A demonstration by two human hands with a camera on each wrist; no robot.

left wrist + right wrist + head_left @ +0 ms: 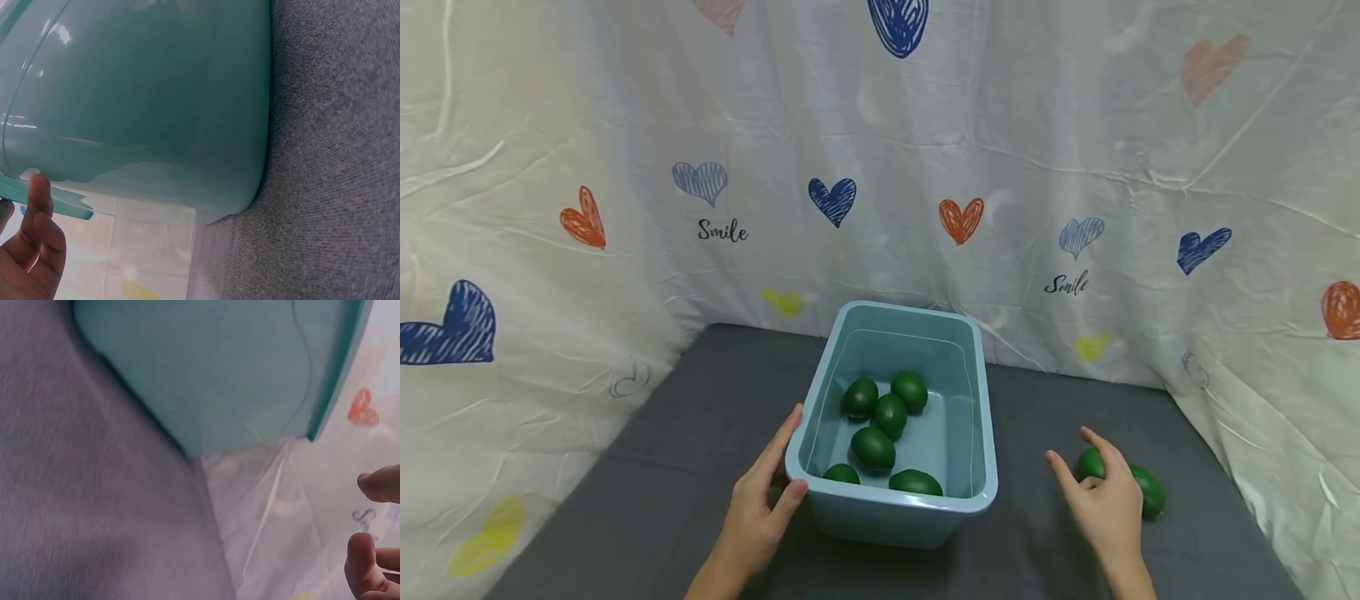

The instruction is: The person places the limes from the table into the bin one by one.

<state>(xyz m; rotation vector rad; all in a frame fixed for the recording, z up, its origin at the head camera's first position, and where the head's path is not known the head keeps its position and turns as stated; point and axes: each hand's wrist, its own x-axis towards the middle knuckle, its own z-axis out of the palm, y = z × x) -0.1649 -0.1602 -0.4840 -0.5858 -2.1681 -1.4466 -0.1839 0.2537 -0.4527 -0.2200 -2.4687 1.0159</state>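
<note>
A light blue plastic bin (887, 521) stands on the dark grey cloth, with several smooth, dark green oval fruits (873, 448) that look like avocados lying on its floor. My left hand (758, 508) holds the bin's near left corner, thumb at the rim and fingers along the outer left side. In the left wrist view, the fingers (41, 197) show at the rim. To the right of the bin, my right hand (1105, 500) hovers with thumb and index finger spread apart, nothing between them. Two more green fruits (1148, 492) lie just beyond it, partly hidden by the hand.
Behind the table hangs a white curtain (895, 208) printed with hearts and the word Smile, which also runs along both sides. Grey cloth (647, 492) covers the table. The bin's far end stands close to the curtain.
</note>
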